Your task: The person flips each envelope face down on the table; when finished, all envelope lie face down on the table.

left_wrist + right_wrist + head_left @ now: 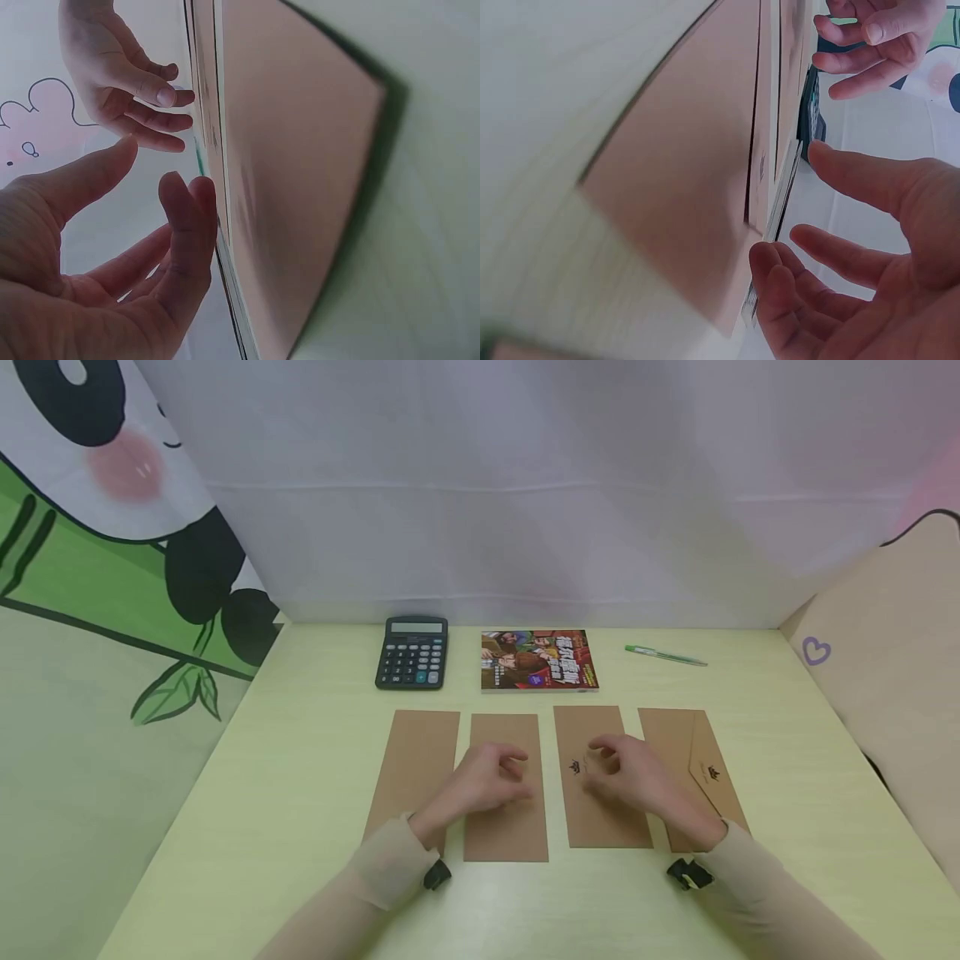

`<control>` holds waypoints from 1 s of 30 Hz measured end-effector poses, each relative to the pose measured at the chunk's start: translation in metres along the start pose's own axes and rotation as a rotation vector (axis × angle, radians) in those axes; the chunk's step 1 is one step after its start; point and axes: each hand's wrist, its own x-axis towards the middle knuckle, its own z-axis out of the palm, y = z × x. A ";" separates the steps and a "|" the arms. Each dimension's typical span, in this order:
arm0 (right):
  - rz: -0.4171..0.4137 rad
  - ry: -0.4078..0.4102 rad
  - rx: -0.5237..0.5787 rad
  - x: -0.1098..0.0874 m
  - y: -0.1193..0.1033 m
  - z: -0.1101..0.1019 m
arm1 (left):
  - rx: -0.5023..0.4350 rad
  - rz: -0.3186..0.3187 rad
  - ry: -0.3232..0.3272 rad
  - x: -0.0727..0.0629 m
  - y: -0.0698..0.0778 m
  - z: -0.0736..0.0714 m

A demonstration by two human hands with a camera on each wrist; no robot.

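Note:
Side by side on the table lie several brown paper envelopes. My left hand (491, 777) hovers over the second envelope (506, 839) from the left, and the leftmost envelope (420, 735) passes under that wrist. Over the third envelope (588, 727), which bears a small black crown print, my right hand (630, 772) hangs with loosely bent fingers. The rightmost envelope (671, 735) shows its pointed flap and another crown. In the left wrist view, the left hand's thumb and fingers (187, 225) stand apart with nothing between them. The right hand (855, 262) holds nothing either.
Behind the envelopes are a black calculator (412, 652), a colourful book or magazine (538, 662) and a green pen (666, 655). A pale cloth (525, 543) hangs along the table's back edge. Cartoon-printed panels flank both sides. Dark straps sit at both cuffs.

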 end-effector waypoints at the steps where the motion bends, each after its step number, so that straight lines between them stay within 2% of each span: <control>1: 0.001 -0.001 -0.004 -0.001 0.002 -0.002 | 0.005 0.010 0.000 0.001 0.001 0.002; 11: 0.070 0.007 -0.018 -0.008 0.018 -0.017 | 0.065 0.086 0.004 0.011 0.002 0.017; 17: 0.113 -0.018 -0.044 -0.008 0.025 -0.020 | 0.083 0.066 -0.028 0.018 0.008 0.025; 24: 0.158 -0.042 -0.072 -0.010 0.021 -0.023 | 0.206 0.054 -0.028 0.030 0.018 0.034; 30: 0.203 -0.061 -0.074 -0.009 0.023 -0.026 | 0.269 0.071 -0.033 0.038 0.026 0.041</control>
